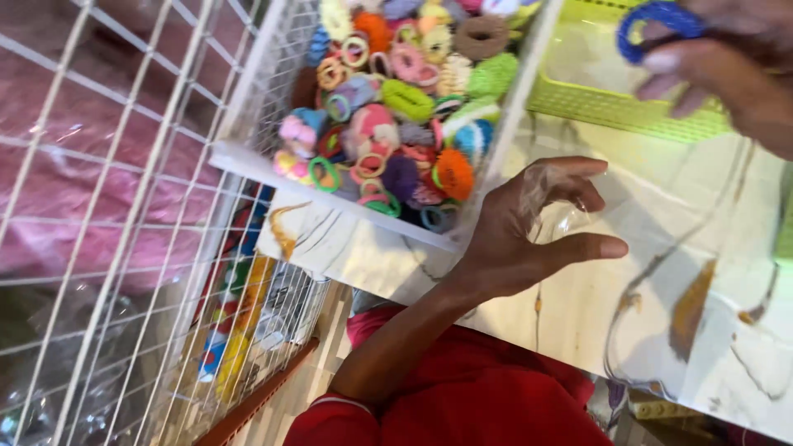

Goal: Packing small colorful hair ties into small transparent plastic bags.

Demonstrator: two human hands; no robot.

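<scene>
My left hand [512, 235] hovers over the marble-patterned tabletop [677, 248], fingers curled around a small clear plastic bag [562, 206]. At the top right, my right hand [727, 66] pinches a blue hair tie [652, 25] above a lime-green plastic basket [611, 103]. Just left of my left hand stands a white tray [330, 194] piled with several colourful hair ties and scrunchies [396, 107].
A white wire-grid rack [124, 215] fills the left side, with pink bagged goods behind it and coloured packets on a lower shelf [248, 322]. The table's near edge runs diagonally above my red clothing [471, 396].
</scene>
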